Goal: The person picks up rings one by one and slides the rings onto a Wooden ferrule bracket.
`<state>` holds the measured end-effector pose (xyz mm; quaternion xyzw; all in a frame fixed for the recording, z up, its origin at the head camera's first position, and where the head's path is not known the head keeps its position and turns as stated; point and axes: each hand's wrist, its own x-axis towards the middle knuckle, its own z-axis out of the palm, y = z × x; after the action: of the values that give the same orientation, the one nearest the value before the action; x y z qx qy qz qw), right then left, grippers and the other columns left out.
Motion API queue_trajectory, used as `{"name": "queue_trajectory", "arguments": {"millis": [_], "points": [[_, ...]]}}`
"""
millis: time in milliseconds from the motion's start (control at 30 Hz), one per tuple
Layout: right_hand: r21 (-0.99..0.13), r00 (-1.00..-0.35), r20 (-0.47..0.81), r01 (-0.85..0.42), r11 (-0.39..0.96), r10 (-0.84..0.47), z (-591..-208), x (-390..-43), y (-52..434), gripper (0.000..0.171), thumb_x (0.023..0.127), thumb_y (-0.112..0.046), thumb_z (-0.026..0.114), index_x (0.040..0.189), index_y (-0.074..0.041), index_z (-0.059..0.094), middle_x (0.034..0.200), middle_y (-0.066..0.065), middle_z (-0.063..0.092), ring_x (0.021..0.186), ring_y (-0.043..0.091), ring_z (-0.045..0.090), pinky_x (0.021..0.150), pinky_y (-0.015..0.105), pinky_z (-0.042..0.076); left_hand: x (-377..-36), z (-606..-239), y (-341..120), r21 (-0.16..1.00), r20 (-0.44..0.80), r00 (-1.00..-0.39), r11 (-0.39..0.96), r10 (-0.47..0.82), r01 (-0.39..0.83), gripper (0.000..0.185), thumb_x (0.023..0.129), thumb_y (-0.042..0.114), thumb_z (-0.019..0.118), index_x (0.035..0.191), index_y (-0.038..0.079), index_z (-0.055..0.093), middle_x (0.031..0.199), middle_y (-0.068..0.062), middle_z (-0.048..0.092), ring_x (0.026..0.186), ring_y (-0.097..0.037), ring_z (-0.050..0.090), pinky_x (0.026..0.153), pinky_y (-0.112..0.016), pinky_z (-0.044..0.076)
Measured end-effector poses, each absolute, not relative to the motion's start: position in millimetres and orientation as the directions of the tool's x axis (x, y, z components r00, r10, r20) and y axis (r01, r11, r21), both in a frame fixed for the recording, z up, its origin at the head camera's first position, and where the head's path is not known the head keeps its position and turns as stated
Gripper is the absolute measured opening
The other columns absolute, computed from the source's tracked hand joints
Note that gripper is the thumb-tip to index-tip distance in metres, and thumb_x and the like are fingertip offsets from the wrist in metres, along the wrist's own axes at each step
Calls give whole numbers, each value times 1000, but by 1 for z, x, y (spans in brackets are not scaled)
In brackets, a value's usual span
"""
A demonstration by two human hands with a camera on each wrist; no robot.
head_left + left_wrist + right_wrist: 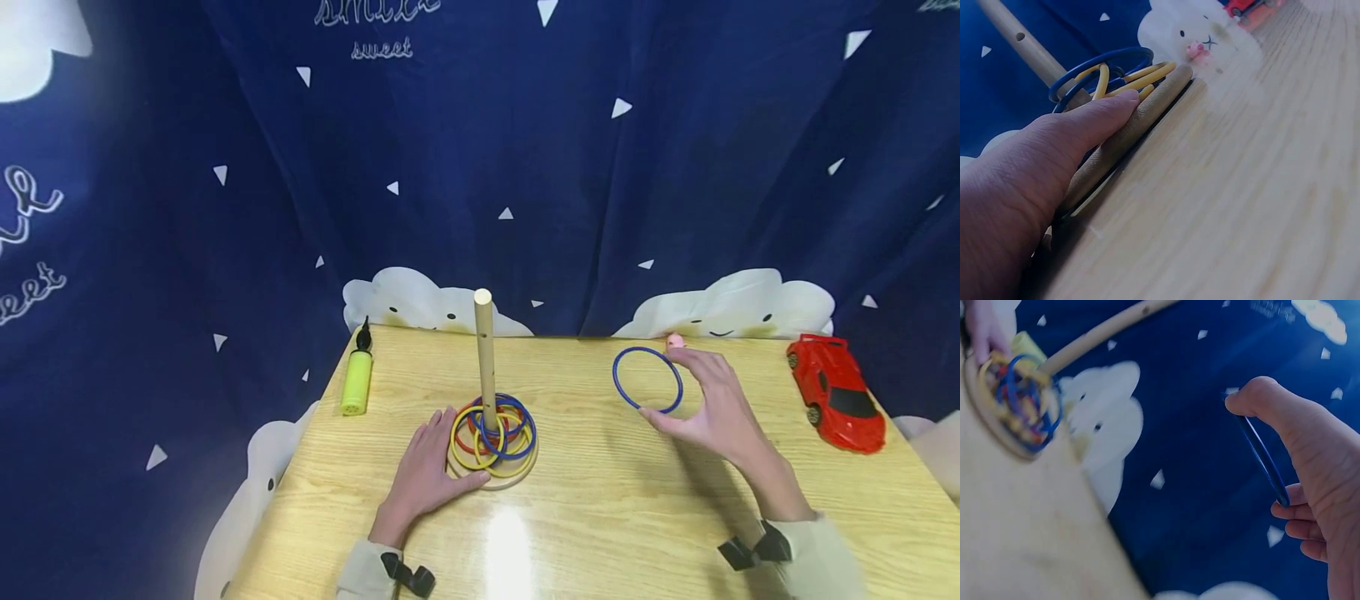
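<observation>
A round wooden base (1141, 119) carries an upright wooden post (487, 358) with holes in it. Several blue, yellow and red rings lie in a loose heap round the post's foot, one yellow ring (452, 435) at the left. My left hand (427, 475) grips the base at its near left side, thumb over the edge in the left wrist view; its other fingers are hidden there. To the right, my right hand (712, 408) pinches a single blue ring (614, 372) between thumb and fingers. The right wrist view shows this ring edge-on, raised above the table.
A yellow-green hand pump (356, 382) with a black nozzle lies at the table's back left. At the right edge is a red toy car (840, 396). A small pink figure (676, 341) sits behind my right hand. A dark blue curtain (480, 150) hangs behind the wooden table (585, 517).
</observation>
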<state>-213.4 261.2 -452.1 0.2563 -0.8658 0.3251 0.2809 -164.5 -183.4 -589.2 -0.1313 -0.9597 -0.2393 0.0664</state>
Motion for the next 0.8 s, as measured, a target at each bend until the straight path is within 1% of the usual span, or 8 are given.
{"name": "queue_trajectory", "arguments": {"millis": [133,200,267,367,467,567,667,800], "points": [[-393,-649,698,-700,596,-303,-417,-223,246,83,53,-24,96,127,0,68,125,18,69,114,36,55,98,31,35,-165,-588,-183,445,182,-959,851,218,278,129,77,90,61,167,6,22,170,-11,31,159,-28,23,129,-48,19],[-381,-617,721,-734,563,-317,-398,-228,236,83,52,-25,96,127,-2,69,124,16,70,113,33,55,98,25,34,-164,-588,-184,449,173,-961,851,216,272,129,76,90,61,167,8,20,170,-10,30,160,-26,21,130,-47,18],[-375,-588,739,-764,525,-329,-379,-232,225,83,53,-27,96,127,-2,69,126,15,70,116,33,55,102,22,34,-164,-588,-184,451,171,-962,851,214,269,129,76,90,61,168,8,20,171,-9,29,160,-26,21,130,-47,18],[-357,-544,762,-806,472,-352,-351,-235,206,82,57,-35,95,127,0,69,127,15,70,118,33,54,106,24,35,-164,-590,-184,448,179,-961,852,211,271,129,76,91,60,167,8,21,171,-10,30,159,-27,22,130,-48,19],[-330,-497,780,-844,423,-381,-327,-236,188,84,63,-46,92,129,2,69,129,14,69,121,34,54,108,29,37,-165,-591,-183,437,173,-963,860,207,263,130,76,93,58,168,9,20,171,-9,28,160,-26,21,130,-47,18],[-291,-448,793,-874,390,-413,-310,-237,169,86,67,-53,89,130,2,68,130,14,68,122,32,54,108,34,38,-167,-592,-183,428,158,-966,867,204,254,130,76,94,56,168,10,18,172,-7,26,160,-25,19,130,-45,16],[-263,-416,794,-893,366,-443,-299,-239,150,87,65,-52,91,130,1,68,131,13,68,123,32,55,106,39,39,-167,-592,-183,429,142,-968,868,207,249,131,76,94,55,169,11,16,172,-6,25,160,-25,18,130,-45,15],[-247,-402,777,-903,352,-485,-292,-244,129,86,60,-44,95,130,-2,68,131,12,67,122,31,54,103,46,40,-167,-589,-182,436,133,-969,865,209,246,131,75,94,56,168,11,17,172,-7,25,160,-24,18,130,-44,15]]}}
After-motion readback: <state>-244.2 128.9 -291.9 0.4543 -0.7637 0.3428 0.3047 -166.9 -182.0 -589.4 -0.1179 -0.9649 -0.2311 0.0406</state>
